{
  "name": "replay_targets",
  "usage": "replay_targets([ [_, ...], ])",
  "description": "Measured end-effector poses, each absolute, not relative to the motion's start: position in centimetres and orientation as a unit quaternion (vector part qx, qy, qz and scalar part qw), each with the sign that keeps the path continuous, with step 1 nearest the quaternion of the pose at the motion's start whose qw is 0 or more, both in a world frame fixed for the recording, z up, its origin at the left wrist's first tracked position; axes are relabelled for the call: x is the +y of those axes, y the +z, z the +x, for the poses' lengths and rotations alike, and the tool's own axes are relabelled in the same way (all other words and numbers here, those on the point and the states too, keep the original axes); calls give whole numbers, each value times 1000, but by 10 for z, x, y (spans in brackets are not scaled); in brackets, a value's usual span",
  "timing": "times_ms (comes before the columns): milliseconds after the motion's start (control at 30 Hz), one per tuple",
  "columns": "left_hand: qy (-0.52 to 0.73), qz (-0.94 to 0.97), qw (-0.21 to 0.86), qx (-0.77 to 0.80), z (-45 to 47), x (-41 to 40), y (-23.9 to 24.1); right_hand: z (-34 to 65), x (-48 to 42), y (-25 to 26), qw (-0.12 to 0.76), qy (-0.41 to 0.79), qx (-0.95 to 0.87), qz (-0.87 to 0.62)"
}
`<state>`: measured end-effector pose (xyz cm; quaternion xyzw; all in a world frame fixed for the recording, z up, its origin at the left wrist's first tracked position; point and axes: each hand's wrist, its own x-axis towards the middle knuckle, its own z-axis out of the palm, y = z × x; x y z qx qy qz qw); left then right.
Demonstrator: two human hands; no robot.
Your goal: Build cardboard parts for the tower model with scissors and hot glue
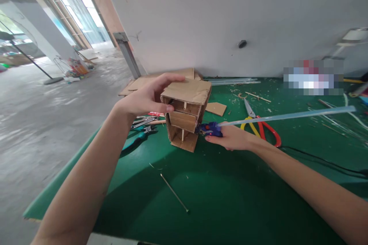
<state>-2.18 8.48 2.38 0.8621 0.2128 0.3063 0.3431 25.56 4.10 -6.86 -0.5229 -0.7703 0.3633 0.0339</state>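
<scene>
One blue glue gun lies with its long axis level and its nozzle against the right side of the single cardboard box. Its one glue stick trails away to the right. The right hand, arm outstretched, is closed around the gun. The left hand clasps the box's top left edge. Right of the box lies what looks like one pair of scissors.

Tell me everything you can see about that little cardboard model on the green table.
The cardboard model is brown corrugated board, an open-fronted box with shelf-like tiers and wooden sticks as posts. It stands tilted on the green table. The left hand grips its top left edge; the blue glue gun in the right hand touches its right side.
</scene>
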Motion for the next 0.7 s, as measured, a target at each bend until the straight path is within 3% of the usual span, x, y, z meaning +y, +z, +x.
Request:
replay_targets([
  [700, 305, 848, 370, 227, -27, 88, 18, 256, 37, -69, 41, 371, -756, -539],
])
